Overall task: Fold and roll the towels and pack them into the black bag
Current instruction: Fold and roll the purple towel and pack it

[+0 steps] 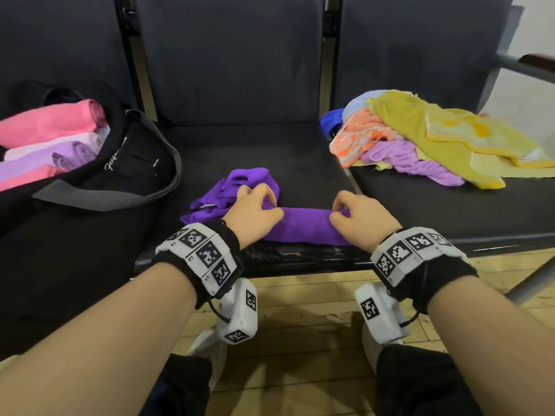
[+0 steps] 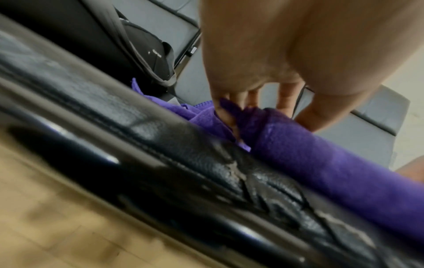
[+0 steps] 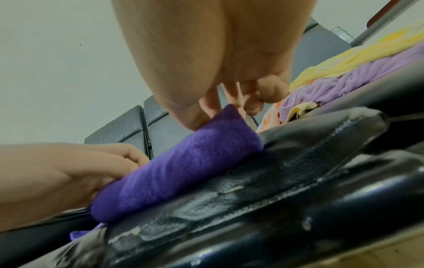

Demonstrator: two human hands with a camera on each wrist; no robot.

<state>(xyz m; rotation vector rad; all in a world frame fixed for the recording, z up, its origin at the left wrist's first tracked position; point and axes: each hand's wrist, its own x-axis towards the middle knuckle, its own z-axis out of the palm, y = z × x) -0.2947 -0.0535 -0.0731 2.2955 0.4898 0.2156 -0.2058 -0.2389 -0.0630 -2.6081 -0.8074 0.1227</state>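
1. Centre of the head view, low on the middle seat cushion (image 1: 309,163): the purple towel (image 1: 303,225) lies as a tight roll along the seat's front edge, and its unrolled end bunches up loose just above and left of the roll.
2. The left hand (image 1: 255,213) sits on the roll's left end, fingers curled down into the cloth. From the left wrist view the fingertips (image 2: 231,116) dig into the fold where roll meets loose fabric, so that grip is clamped on the purple towel (image 2: 321,163).
3. The right hand (image 1: 360,216) takes the right end, fingers bent over the top and thumb side pressed against the roll. The right wrist view has the fingers (image 3: 211,108) wrapped over the towel's end, so this grip is closed on the towel too.
4. Over at the left edge of the frame, the black bag (image 1: 120,175) lies open on the neighbouring seat, a grey strap looping round its mouth.
5. Inside it are rolled towels side by side: a pink roll (image 1: 51,121) at the top, a lilac roll (image 1: 60,159) below it with a pale one between, and another pink one at the bottom edge.
6. Upper right of the frame, on the right-hand seat, there's a loose heap: a yellow towel (image 1: 420,133) on top, an orange-patterned towel (image 1: 357,136) to its left, a lilac towel (image 1: 420,163) underneath, and a bit of blue cloth (image 1: 330,121) at the far left of the pile.
7. Bottom of the frame shows wooden floor (image 1: 300,340) between the person's forearms.
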